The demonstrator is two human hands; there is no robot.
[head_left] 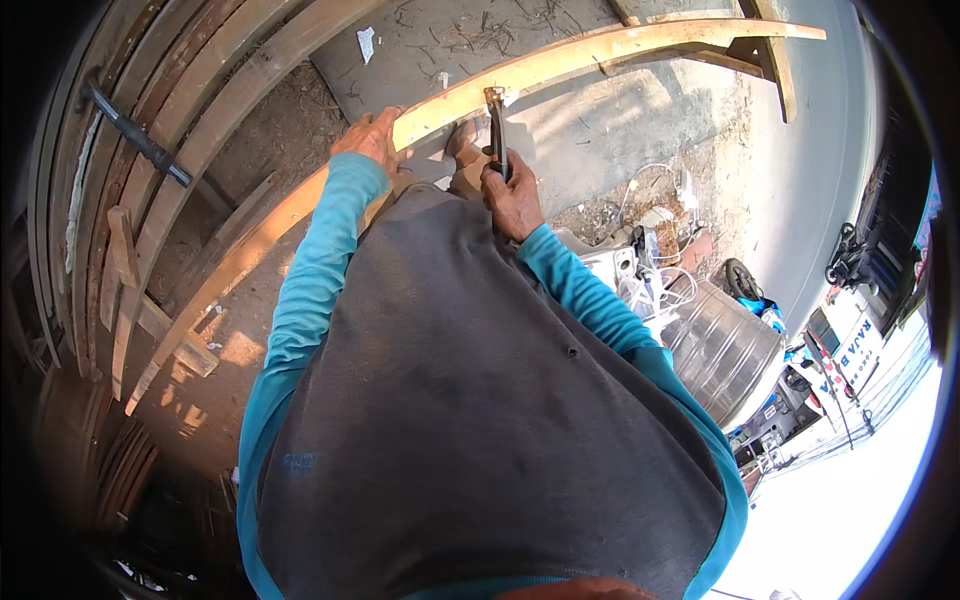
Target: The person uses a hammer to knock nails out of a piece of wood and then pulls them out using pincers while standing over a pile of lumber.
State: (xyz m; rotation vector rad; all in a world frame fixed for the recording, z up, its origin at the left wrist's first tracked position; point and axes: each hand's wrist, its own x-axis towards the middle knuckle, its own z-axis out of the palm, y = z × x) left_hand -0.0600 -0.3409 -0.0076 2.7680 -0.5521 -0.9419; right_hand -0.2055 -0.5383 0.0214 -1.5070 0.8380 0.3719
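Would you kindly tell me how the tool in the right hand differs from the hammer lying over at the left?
The dark-handled tool is gripped in the right hand, while the hammer lies untouched across curved wooden strips. The tool points nearly straight up the picture, its head at the pale plank; the hammer slants, its head toward the upper left. Both have dark handles.

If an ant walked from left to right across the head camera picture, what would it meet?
Hammer → left hand → right hand with the dark tool it holds → see-through ribbed container → white sign.
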